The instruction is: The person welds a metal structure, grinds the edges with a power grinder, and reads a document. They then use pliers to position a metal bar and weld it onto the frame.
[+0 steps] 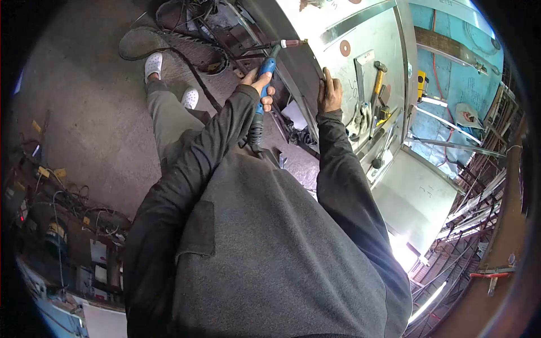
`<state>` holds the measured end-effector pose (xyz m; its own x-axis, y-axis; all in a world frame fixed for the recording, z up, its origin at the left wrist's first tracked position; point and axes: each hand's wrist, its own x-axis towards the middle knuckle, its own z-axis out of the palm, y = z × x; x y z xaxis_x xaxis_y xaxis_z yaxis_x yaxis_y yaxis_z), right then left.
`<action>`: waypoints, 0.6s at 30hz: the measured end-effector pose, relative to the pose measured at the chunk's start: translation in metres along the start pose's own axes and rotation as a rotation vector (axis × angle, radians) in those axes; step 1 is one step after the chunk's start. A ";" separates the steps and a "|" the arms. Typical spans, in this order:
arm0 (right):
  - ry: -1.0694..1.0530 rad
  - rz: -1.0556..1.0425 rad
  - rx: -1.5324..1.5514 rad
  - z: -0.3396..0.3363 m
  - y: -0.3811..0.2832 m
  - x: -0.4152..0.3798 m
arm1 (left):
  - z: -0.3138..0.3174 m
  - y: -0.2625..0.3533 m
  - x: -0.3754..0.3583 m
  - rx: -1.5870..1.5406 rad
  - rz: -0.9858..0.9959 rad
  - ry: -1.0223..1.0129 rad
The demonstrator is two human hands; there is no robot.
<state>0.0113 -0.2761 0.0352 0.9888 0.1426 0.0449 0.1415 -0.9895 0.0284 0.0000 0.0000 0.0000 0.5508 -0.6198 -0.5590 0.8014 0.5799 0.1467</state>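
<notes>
My left hand (262,89) is wrapped round the blue handle of a welding torch (267,66). The torch's reddish nozzle points right, over the edge of a metal workbench (360,39). A ribbed black hose runs down from the handle. My right hand (330,93) rests at the bench's near edge, its fingers close together and pointing up; whether anything is under them is hidden. Right of it on the bench lie a hammer (378,79) with a yellow handle, a glove (360,119) and other hand tools. A round brown disc (345,48) lies farther up.
Cables and scrap metal lie on the floor beyond my left hand, near a dark mat (141,43). A pale metal sheet (414,194) stands below the bench. Metal bars (456,143) stick out at the right. More cables and equipment (62,225) lie at the lower left.
</notes>
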 end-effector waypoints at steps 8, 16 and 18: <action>0.121 -0.082 0.092 -0.004 -0.007 0.002 | 0.008 0.005 -0.007 -0.117 -0.030 -0.022; 0.152 -0.087 0.083 -0.002 -0.010 0.003 | 0.019 0.005 -0.017 -0.151 -0.025 0.030; 0.161 -0.093 0.066 -0.001 -0.010 0.004 | 0.019 0.006 -0.016 -0.147 -0.012 0.039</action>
<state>0.0134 -0.2654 0.0363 0.9514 0.2300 0.2045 0.2401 -0.9704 -0.0253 0.0000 0.0033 0.0250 0.5294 -0.6077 -0.5920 0.7635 0.6454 0.0203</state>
